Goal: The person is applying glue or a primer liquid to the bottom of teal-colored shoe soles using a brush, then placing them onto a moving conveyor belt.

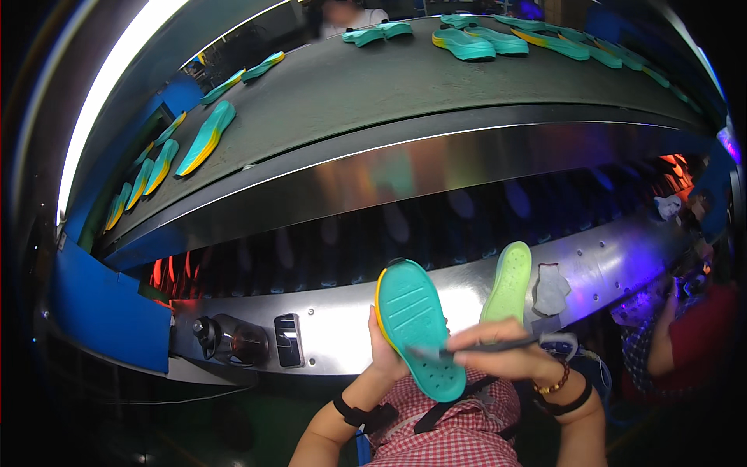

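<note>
A teal shoe sole (410, 300) with a yellow edge is tilted up in front of me, its grooved and dotted inner face toward me. My left hand (381, 342) is wrapped round its left side, and fingertips show at its right edge. In my right hand (502, 356) is a brush with a dark handle (510, 343). Its blurred head lies over the lower middle of the sole, at or very near the surface. Just beyond my right hand, a light green sole-shaped piece (510, 280) rests on the metal ledge (342, 311).
On the ledge are a dark bottle (237, 340), a phone (289, 340) and a whitish glove or cloth (551, 289). Beyond a dark slot with red glows, a conveyor belt (327, 101) carries several teal soles (206, 140). One person (700, 335) is at the right, another (354, 17) across the belt.
</note>
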